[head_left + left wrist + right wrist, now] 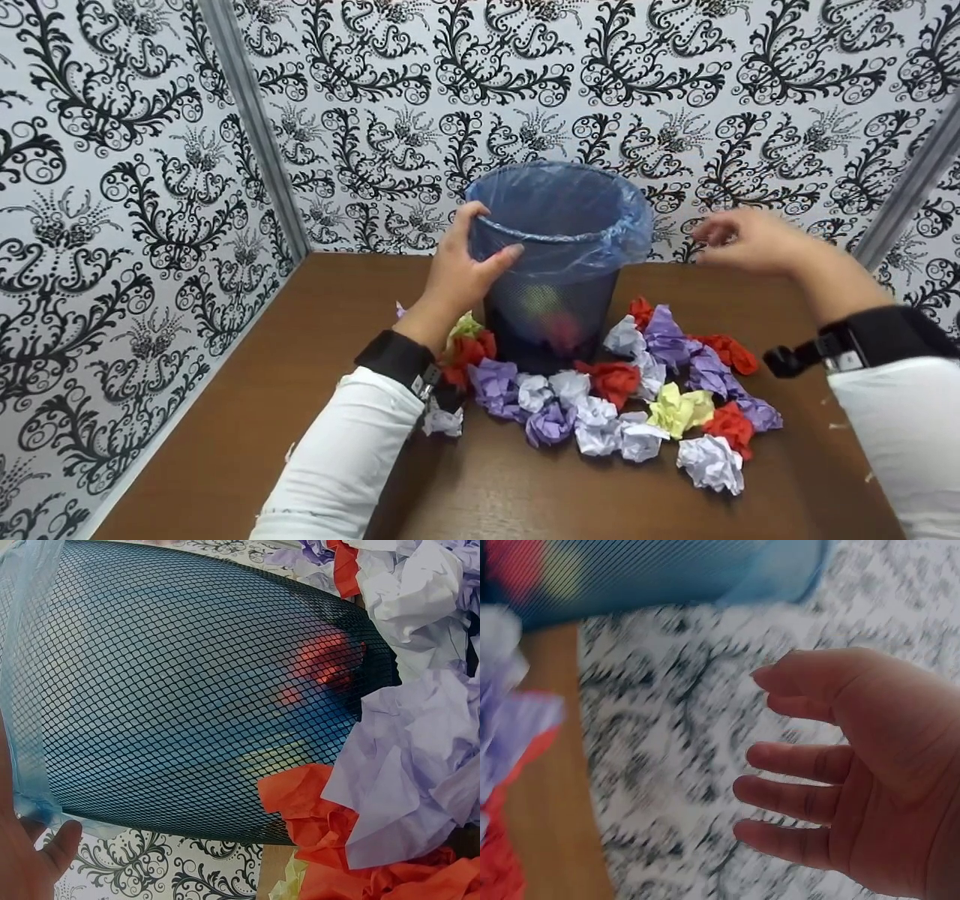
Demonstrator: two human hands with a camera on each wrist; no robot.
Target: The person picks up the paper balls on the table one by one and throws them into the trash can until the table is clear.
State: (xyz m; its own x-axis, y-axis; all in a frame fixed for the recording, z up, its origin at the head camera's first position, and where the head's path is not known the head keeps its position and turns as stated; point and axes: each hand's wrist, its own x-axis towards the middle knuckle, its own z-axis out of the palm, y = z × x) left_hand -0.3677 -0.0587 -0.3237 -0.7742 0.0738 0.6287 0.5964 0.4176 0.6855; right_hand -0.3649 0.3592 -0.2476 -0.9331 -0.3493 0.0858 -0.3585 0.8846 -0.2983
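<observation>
A dark mesh waste bin stands on the table, with a thin blue bag lining it and folded over its rim. Yellowish and red crumpled paper shows dimly through the lower mesh. My left hand grips the left side of the lined rim, thumb on the outside. To the right of the bin, my right hand hovers in the air, apart from it. Its fingers are loosely bent in the right wrist view, and nothing is held. Around the bin's base lie crumpled paper balls, among them a purple one.
Several white, purple, red and yellow paper balls spread in front and to the right, such as a white ball nearest me and a yellow ball. The brown table meets patterned walls behind and at the sides.
</observation>
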